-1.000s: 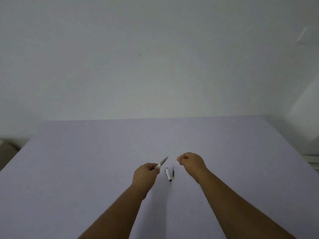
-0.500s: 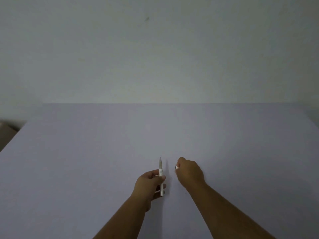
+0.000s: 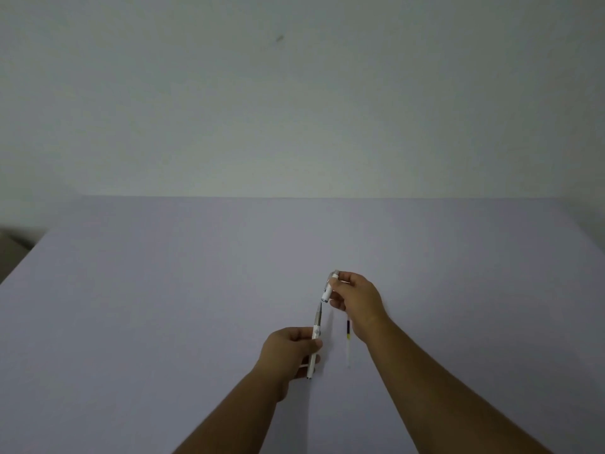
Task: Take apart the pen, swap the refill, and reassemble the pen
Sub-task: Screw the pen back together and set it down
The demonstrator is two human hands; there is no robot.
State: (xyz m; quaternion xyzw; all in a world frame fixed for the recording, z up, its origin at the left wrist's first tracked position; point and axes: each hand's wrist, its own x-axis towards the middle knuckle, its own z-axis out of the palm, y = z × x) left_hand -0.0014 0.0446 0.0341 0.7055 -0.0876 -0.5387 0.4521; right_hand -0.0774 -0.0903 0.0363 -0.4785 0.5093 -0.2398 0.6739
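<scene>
Lilac table (image 3: 163, 306): L hand (image 3: 289, 350) pen (image 3: 315, 335), R hand (image 3: 358, 298) cap (image 3: 328, 287).

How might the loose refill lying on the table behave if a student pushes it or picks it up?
The refill is a thin round tube, so it would probably roll when nudged sideways. It looks very slender, so likely light and somewhat bendy. Lying flat on the table, it may be fiddly to pinch up.

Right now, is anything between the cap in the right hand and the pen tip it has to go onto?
Nothing visible. The cap in the right hand hangs just above the tip of the pen held by the left hand. The loose refill lies aside on the table.
</scene>
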